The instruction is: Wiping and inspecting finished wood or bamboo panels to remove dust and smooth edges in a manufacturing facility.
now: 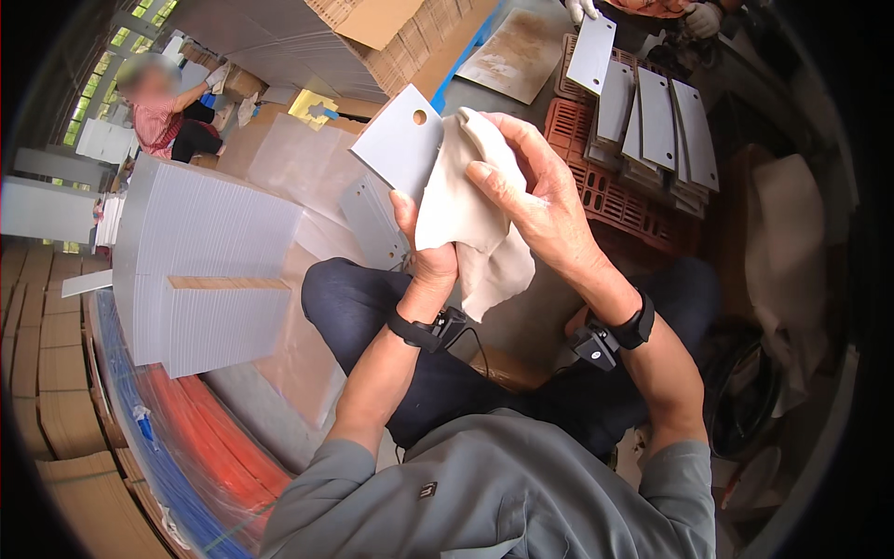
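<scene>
From where I stand, the person holds a grey panel (pixel 389 144) raised to the left of the orange crate (pixel 569 125), a round hole showing near its upper corner and a cream cloth (pixel 458 191) covering its right part. The left hand (pixel 430 256) grasps the panel from below, thumb up at its edge; the cloth hides most of its fingers, so I can't tell how they sit. The right hand (pixel 535 191), nearer the crate, is clasped on the cloth, thumb on the near face. Piled panels (pixel 652 121) lie fanned on the crate, and beyond it a co-worker's gloved hand (pixel 582 9) grips another panel (pixel 592 54). Well left of the crate stands a tall stack (pixel 205 233) of grey sheets.
</scene>
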Tool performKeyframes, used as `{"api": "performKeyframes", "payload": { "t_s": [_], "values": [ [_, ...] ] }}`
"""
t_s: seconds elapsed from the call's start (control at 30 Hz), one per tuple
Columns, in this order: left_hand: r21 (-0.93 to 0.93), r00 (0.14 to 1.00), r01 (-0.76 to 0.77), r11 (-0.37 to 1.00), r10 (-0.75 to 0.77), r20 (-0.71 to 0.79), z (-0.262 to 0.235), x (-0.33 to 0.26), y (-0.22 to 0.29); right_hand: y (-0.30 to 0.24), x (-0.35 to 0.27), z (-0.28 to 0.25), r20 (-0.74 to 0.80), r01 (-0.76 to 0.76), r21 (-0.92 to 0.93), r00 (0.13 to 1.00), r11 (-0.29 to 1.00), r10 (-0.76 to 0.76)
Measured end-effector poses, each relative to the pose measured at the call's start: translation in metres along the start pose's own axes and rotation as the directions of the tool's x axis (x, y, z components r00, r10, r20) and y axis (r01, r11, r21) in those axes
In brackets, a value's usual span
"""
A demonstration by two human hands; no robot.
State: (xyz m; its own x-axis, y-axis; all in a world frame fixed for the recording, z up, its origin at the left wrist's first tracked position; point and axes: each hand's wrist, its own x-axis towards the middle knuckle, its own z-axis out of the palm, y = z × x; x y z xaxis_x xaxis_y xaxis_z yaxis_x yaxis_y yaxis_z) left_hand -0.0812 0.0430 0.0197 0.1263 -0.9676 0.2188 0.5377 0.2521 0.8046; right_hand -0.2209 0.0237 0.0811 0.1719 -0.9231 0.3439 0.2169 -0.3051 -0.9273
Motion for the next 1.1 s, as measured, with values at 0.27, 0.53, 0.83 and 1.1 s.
{"api": "performKeyframes", "payload": {
  "t_s": [0.27,0.53,0.83,1.1],
  "values": [
    [-0.264,0.986,0.130,0.956,-0.152,-0.067,-0.004,0.024,0.017,0.039,-0.023,0.013,0.376,0.433,-0.303,0.873,0.849,-0.311],
    [-0.239,0.986,-0.141,0.961,0.113,-0.126,-0.057,0.050,0.046,0.111,-0.085,-0.041,0.663,0.341,-0.645,0.695,0.684,0.279],
    [-0.340,0.990,-0.129,0.932,0.101,-0.099,-0.077,0.052,0.046,0.077,-0.035,-0.068,0.336,0.037,-0.671,0.905,0.740,0.260],
    [-0.712,0.984,0.142,0.688,-0.176,0.026,-0.132,0.041,-0.007,0.064,-0.025,-0.053,0.110,0.035,-0.397,0.994,0.917,0.010]
  ]
}}
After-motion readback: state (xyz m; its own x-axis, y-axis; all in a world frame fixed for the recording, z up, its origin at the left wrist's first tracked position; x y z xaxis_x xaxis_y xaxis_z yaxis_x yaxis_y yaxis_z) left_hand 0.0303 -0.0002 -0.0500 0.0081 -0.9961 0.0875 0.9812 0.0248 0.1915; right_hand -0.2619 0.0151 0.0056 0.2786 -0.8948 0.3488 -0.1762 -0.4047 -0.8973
